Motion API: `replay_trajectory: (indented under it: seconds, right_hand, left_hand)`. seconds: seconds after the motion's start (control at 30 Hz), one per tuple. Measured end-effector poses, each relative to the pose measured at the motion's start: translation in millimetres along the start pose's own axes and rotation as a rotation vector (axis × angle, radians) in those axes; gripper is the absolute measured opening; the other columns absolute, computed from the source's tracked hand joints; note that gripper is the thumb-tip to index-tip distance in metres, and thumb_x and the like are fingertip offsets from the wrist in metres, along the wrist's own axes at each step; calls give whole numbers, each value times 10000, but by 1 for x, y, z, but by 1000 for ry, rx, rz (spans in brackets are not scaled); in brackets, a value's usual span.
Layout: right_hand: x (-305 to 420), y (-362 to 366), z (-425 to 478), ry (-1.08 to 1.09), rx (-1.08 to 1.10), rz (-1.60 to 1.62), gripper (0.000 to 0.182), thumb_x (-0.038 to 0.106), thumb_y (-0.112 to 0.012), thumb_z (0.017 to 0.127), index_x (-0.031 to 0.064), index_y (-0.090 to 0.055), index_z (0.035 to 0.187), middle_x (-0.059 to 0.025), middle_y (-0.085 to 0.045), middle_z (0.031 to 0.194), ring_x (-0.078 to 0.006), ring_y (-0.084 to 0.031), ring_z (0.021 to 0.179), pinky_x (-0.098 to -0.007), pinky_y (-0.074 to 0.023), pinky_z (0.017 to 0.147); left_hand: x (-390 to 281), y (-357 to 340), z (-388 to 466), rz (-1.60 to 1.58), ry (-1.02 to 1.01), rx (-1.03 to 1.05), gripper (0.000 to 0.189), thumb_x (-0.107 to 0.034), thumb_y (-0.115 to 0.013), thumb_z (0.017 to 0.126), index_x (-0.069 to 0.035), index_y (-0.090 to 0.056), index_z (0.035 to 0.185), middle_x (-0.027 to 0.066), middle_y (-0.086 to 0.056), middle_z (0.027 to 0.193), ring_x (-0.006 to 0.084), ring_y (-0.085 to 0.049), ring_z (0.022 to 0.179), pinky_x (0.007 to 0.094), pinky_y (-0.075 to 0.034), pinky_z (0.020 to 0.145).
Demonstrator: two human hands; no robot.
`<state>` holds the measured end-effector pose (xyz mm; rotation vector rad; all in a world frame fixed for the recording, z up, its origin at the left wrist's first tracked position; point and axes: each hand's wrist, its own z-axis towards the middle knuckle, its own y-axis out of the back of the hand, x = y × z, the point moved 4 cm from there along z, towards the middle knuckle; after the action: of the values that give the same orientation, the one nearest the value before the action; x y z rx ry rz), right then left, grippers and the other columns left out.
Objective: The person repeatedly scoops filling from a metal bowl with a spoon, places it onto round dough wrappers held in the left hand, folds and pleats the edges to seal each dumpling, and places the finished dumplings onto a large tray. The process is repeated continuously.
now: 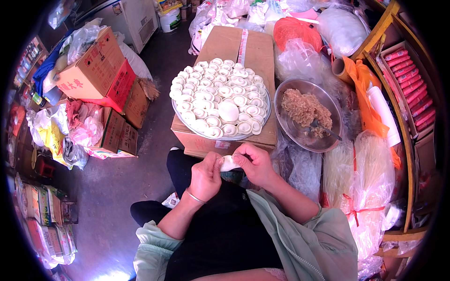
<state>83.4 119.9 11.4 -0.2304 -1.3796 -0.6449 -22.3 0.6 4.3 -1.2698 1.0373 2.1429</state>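
Note:
Between my left hand (207,174) and my right hand (256,163) is a white dumpling (229,163), pinched at its two ends by fingers and thumbs. Just beyond my hands, a round metal tray (211,136) full of folded dumplings rests on a cardboard box (233,44). A flat round dough wrapper (228,111) lies on top of the dumplings towards the front. To the right of the tray, a steel bowl (299,142) holds a mound of brownish filling (304,107), with a metal spoon (328,131) stuck in it, its handle pointing right.
Stacked cardboard boxes (89,66) and plastic bags (58,130) stand at left. Right of my arms are bundles of dried noodles (369,179) in clear plastic. A yellow-framed wooden shelf (390,102) rises at far right. White sacks and a red bag (297,31) lie behind the bowl.

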Motion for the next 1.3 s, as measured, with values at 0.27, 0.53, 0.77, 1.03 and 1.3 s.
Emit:
replay_trajectory:
  seconds: [0.27,0.53,0.77,1.03,1.3]
  right_hand:
    - [4,8,5,-116,191,96,122,130,-589,902,9,-590,884,4,-583,784,-54,-515,737,-215,-437,657]
    - [3,4,6,-230,292,132,130,136,-573,914,8,-598,913,19,-568,745,-50,-493,698,-230,-432,629]
    - [-4,7,5,-315,332,253,119,140,-573,915,29,-583,877,31,-541,707,-25,-456,618,-190,-371,526]
    - [-9,3,3,-405,364,375,160,188,-559,932,42,-578,870,39,-533,688,-21,-441,572,-184,-357,497]
    - [-13,2,8,-365,257,258,178,222,-566,929,46,-581,909,22,-553,733,-26,-466,591,-180,-370,500]
  left_hand:
    - [-5,-4,1,-563,217,198,193,-176,-475,971,-14,-576,946,8,-586,698,61,-530,547,227,-427,478]
    - [-8,1,0,-23,-6,130,163,-147,-528,941,-18,-586,860,29,-570,631,78,-547,540,240,-438,487]
    - [3,-7,-5,-549,283,210,152,-133,-564,919,7,-581,865,46,-603,680,85,-542,582,263,-458,545]
    - [-8,-7,-1,-55,-14,209,131,-118,-544,927,5,-579,897,99,-596,678,105,-569,588,282,-471,539]
    - [6,-8,3,-329,237,126,157,-157,-504,955,-8,-553,940,35,-562,681,71,-525,595,244,-446,522]
